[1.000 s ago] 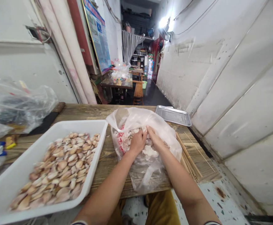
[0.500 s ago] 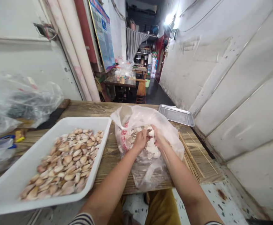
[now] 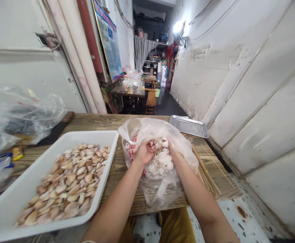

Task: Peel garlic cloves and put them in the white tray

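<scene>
Both hands are inside the mouth of a white plastic bag (image 3: 160, 126) with red print, above loose garlic skins (image 3: 160, 163). My right hand (image 3: 174, 150) is closed around a whitish garlic bulb (image 3: 165, 142), its fingers partly hidden. Palm turned up, my left hand (image 3: 146, 152) sits a little to the left, fingers curled on a small pale piece that looks like a garlic clove (image 3: 152, 143). Left of the bag stands a white plastic tray (image 3: 104, 175) holding many separated, unpeeled cloves (image 3: 71, 179).
A bundle of thin wooden sticks (image 3: 205, 172) lies right of the bag. Behind it rests a shallow metal tray (image 3: 189, 126). Clear plastic bags (image 3: 33, 114) and a yellow object (image 3: 17, 153) are at the table's left. A white wall (image 3: 264, 101) runs along the right.
My left hand has moved left, away from the bulb, and turned its palm up. My right hand stays at the bulb. The view has shifted slightly.
</scene>
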Action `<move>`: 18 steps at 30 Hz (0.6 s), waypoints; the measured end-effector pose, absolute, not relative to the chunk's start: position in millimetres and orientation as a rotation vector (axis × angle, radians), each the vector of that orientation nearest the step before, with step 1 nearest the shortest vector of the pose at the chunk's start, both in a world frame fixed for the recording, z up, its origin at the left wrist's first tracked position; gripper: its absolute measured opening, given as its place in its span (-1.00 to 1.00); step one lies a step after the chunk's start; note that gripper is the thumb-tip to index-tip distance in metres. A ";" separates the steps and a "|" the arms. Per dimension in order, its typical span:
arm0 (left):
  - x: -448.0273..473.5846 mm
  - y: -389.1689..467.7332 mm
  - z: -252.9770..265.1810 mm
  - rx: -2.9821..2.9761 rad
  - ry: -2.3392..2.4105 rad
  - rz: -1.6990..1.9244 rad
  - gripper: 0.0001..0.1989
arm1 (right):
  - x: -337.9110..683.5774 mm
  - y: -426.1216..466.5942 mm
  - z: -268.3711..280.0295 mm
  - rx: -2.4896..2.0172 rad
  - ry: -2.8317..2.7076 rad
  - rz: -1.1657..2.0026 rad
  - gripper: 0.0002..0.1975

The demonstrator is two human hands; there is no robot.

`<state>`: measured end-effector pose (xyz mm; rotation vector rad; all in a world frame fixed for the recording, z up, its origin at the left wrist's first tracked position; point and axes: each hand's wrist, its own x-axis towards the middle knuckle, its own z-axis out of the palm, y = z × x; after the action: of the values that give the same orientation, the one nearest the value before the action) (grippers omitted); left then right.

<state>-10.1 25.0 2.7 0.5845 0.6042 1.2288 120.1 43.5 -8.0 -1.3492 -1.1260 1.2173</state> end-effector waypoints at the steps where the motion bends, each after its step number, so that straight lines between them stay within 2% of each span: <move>1: -9.8 24.7 2.5 0.615 0.661 1.227 -0.89 | 119.6 41.4 -5.6 -1.344 -1.081 1.263 -0.46; 4: -4.5 21.5 0.6 0.912 0.962 1.263 -0.76 | 118.0 31.4 7.1 -1.391 -0.999 1.293 -0.52; 7: 1.4 16.7 -1.3 1.451 1.265 1.260 -0.63 | 117.3 19.1 22.0 -1.508 -1.119 1.264 -0.55; 10: 2.5 13.2 -2.0 1.838 1.379 1.150 -0.55 | 115.8 11.4 31.3 -1.413 -1.221 1.332 -0.55; 15: 1.2 9.9 -4.7 1.997 1.457 1.178 -0.52 | 109.9 16.3 28.5 -1.366 -1.318 1.234 -0.67; 18: 2.7 9.5 -7.5 1.974 1.472 1.243 -0.51 | 108.9 22.6 18.5 -1.294 -1.372 1.134 -0.66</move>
<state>2.7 9.5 -7.5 1.9744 1.4721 1.2428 108.9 22.6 18.5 -1.2940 -1.3719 1.1335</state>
